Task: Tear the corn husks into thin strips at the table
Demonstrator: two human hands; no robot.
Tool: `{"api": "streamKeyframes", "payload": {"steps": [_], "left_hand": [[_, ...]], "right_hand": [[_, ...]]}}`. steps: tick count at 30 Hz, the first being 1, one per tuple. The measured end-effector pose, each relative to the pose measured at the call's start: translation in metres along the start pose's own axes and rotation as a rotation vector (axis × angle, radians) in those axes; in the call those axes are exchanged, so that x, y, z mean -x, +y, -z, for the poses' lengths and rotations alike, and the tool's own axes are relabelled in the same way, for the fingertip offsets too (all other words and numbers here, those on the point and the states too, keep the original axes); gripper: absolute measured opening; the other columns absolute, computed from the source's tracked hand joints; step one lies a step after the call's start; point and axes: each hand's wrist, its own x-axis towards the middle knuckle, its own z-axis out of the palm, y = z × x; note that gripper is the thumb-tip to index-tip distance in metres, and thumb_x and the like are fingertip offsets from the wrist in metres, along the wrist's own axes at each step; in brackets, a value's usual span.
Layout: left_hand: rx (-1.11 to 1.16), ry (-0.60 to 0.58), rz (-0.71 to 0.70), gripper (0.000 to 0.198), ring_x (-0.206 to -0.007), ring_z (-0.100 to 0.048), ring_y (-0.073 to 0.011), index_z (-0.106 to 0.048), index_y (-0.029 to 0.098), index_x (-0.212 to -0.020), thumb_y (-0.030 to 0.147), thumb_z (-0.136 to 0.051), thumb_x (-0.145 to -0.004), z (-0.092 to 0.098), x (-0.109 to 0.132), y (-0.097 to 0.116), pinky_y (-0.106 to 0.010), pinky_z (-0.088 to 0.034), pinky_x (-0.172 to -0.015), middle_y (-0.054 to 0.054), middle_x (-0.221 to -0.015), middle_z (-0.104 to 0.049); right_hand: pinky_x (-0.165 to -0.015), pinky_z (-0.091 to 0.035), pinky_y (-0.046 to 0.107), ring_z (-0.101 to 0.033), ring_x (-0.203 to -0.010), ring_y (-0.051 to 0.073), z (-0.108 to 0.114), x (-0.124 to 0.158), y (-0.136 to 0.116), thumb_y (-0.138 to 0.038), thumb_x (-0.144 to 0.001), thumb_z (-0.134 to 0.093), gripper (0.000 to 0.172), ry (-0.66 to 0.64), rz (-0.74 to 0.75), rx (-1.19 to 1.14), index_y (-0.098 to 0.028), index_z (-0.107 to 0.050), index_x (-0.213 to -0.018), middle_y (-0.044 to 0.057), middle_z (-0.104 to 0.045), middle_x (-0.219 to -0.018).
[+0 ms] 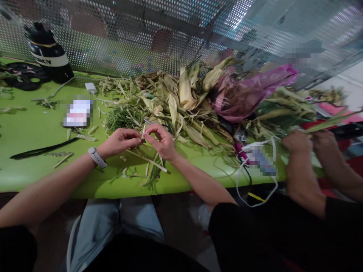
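Note:
My left hand (124,142) and my right hand (162,142) meet above the green table, fingertips closed in a pinch. Between them is a short pale plant strip (143,130), perhaps a piece of stalk or husk; its exact kind is unclear. Just behind my hands lies a heap of thin green strips (121,118). A slim metal tip (147,121) shows by my right fingers, the rest of it hidden. Below my hands rest a long pale stalk (150,160) and some green sprigs (153,177).
Dry corn husks (187,109) and a pink plastic bag (241,96) are piled against the perforated metal screen (127,37). To the left are a phone (78,112), a charger (90,88) and a black bottle (49,53). At right, another person's hands (297,143) handle a long leaf, near a white cable (239,192).

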Motion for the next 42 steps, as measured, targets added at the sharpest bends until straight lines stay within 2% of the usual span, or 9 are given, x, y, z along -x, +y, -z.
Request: {"api": "streamKeyframes", "payload": {"steps": [4,9,23,31,33,35,39,41,42], "left_hand": [[-0.029,-0.095,0.065,0.023,-0.051,-0.048,-0.0076,-0.070,0.012,-0.080,0.035,-0.066,-0.080,0.001,-0.001,0.001,-0.019,-0.038,-0.050,0.002,-0.057,-0.057],[-0.029,-0.159,0.038,0.018,-0.051,-0.046,-0.0072,-0.070,0.014,-0.073,0.031,-0.066,-0.077,0.004,-0.003,0.000,-0.019,-0.036,-0.051,0.002,-0.058,-0.058],[0.161,-0.373,0.248,0.012,-0.039,-0.041,-0.0069,-0.073,0.015,-0.071,0.026,-0.069,-0.073,0.021,-0.004,-0.002,-0.019,-0.032,-0.041,0.003,-0.045,-0.051],[0.158,-0.402,0.311,0.018,-0.036,-0.044,-0.0089,-0.072,0.015,-0.061,0.030,-0.078,-0.068,0.025,-0.006,0.000,-0.022,-0.035,-0.038,0.000,-0.043,-0.054],[0.125,-0.358,0.306,0.020,-0.040,-0.050,-0.0109,-0.073,0.015,-0.065,0.033,-0.079,-0.067,0.026,-0.006,0.003,-0.023,-0.040,-0.042,-0.002,-0.049,-0.059],[0.047,-0.180,0.248,0.025,-0.050,-0.057,-0.0134,-0.075,0.015,-0.078,0.039,-0.075,-0.072,0.027,-0.005,0.007,-0.026,-0.047,-0.050,-0.003,-0.060,-0.065],[-0.250,0.537,-0.171,0.038,-0.087,-0.063,-0.0202,-0.068,0.015,-0.111,0.037,-0.070,-0.080,0.020,0.003,0.016,-0.032,-0.050,-0.073,-0.007,-0.092,-0.070],[-0.369,0.535,-0.295,0.022,-0.084,-0.061,-0.0205,-0.071,0.018,-0.094,0.036,-0.068,-0.082,0.010,0.010,0.017,-0.034,-0.049,-0.077,-0.006,-0.082,-0.067],[-0.428,0.443,-0.305,0.018,-0.078,-0.060,-0.0198,-0.071,0.019,-0.086,0.036,-0.066,-0.083,0.004,0.012,0.016,-0.035,-0.048,-0.077,-0.006,-0.076,-0.066]], "right_hand": [[-0.104,-0.044,0.045,-0.059,-0.111,0.021,0.015,-0.005,-0.005,-0.036,-0.092,-0.060,0.035,-0.116,0.190,0.294,-0.026,-0.057,-0.126,0.009,-0.062,-0.123],[-0.102,-0.045,0.047,-0.062,-0.099,0.021,0.022,-0.007,0.002,-0.036,-0.100,-0.047,0.032,-0.434,0.359,0.517,-0.022,-0.065,-0.122,0.008,-0.070,-0.099],[-0.096,-0.049,0.040,-0.055,-0.083,0.019,0.016,0.003,-0.022,-0.016,-0.098,-0.046,0.024,-0.417,0.599,0.708,-0.019,-0.070,-0.101,0.005,-0.064,-0.080],[-0.083,-0.047,0.040,-0.053,-0.086,0.022,0.006,0.011,-0.026,-0.018,-0.099,-0.043,0.025,-0.509,0.504,0.729,-0.015,-0.067,-0.094,0.009,-0.062,-0.082],[-0.079,-0.047,0.038,-0.054,-0.082,0.021,0.006,0.009,-0.024,-0.021,-0.098,-0.047,0.020,-0.466,0.431,0.646,-0.016,-0.065,-0.093,0.008,-0.064,-0.082],[-0.076,-0.047,0.036,-0.056,-0.081,0.020,0.007,0.006,-0.019,-0.023,-0.097,-0.050,0.016,-0.380,0.303,0.545,-0.017,-0.064,-0.093,0.007,-0.066,-0.084],[-0.074,-0.049,0.033,-0.060,-0.080,0.018,0.009,0.001,-0.007,-0.028,-0.093,-0.054,0.015,-0.132,0.014,0.407,-0.018,-0.065,-0.090,0.006,-0.067,-0.086],[-0.073,-0.050,0.032,-0.060,-0.077,0.017,0.009,-0.001,-0.001,-0.031,-0.091,-0.055,0.017,-0.016,-0.078,0.379,-0.018,-0.065,-0.088,0.005,-0.067,-0.084],[-0.072,-0.050,0.031,-0.060,-0.075,0.017,0.009,-0.002,0.001,-0.031,-0.090,-0.055,0.017,0.026,-0.105,0.370,-0.018,-0.065,-0.088,0.004,-0.068,-0.084]]}}
